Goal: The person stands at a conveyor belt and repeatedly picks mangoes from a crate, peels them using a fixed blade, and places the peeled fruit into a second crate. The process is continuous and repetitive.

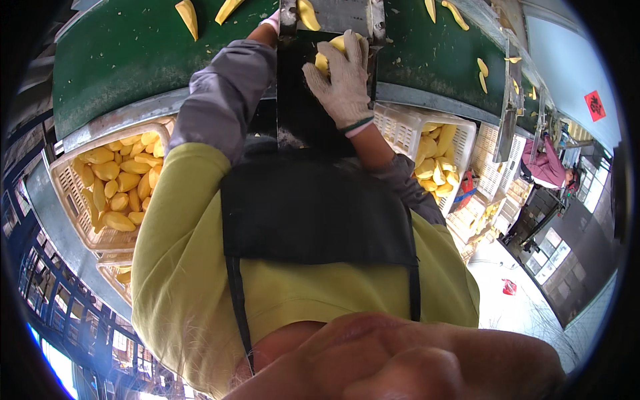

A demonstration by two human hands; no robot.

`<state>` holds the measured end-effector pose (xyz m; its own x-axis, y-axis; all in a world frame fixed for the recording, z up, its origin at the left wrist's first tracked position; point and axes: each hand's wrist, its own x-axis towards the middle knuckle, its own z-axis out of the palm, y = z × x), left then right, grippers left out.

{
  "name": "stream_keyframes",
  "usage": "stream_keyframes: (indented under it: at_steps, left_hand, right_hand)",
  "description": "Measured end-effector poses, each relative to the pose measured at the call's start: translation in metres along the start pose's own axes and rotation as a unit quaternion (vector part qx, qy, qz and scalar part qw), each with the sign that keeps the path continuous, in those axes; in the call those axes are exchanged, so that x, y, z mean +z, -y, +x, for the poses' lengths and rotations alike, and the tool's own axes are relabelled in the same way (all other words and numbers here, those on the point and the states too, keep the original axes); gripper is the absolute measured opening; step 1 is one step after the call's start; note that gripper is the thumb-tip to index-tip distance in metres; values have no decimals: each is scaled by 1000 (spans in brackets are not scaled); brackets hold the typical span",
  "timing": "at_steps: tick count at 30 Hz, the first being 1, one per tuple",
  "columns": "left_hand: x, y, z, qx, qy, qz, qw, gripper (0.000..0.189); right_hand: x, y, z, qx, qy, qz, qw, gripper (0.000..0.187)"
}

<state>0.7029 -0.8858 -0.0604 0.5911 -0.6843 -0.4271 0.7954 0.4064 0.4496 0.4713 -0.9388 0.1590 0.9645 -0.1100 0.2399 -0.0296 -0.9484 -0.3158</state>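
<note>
My right hand (pixel 345 80), in a pale knit glove, is on a peeled yellow sweet potato (pixel 321 63) above a black surface (pixel 305 110), just below a metal machine part (pixel 340 17). A second yellow piece (pixel 308 15) lies on that metal part. My left hand (pixel 272 21), gloved too, reaches to the left side of the metal frame; most of it is hidden behind the frame, so its fingers do not show. Several long yellow pieces (pixel 187 19) rest on the green conveyor belt (pixel 135 55) to either side.
A plastic crate (pixel 75 200) full of yellow pieces stands at the left, and another crate (pixel 462 150) at the right. Further right are stacked crates (pixel 480 205) and a co-worker (pixel 545 162) in a mauve top. The belt's metal edge (pixel 430 102) runs in front of me.
</note>
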Motion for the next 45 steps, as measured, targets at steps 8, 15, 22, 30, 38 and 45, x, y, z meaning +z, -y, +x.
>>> stream_keyframes:
  at_steps: [8,15,22,30,38,45]
  left_hand:
    - [5,-12,1,-5,21,1,1000,33]
    - [4,3,4,3,21,-6,1000,35]
    - [10,-56,-49,219,-147,15,964,40]
    - [76,14,-195,215,-60,401,888,48]
    - [127,24,-205,205,-58,566,797,59]
    - [-15,-86,-342,523,-391,495,574,46]
  right_hand:
    - [3,-30,-35,9,-107,150,983,36]
    - [28,-40,84,-69,-161,-92,980,34]
    - [10,-31,67,-72,-54,-64,994,47]
    - [37,-19,-30,128,-121,357,917,58]
    - [41,-30,-22,41,-166,120,978,48]
    - [52,-46,124,-6,-113,-92,989,40]
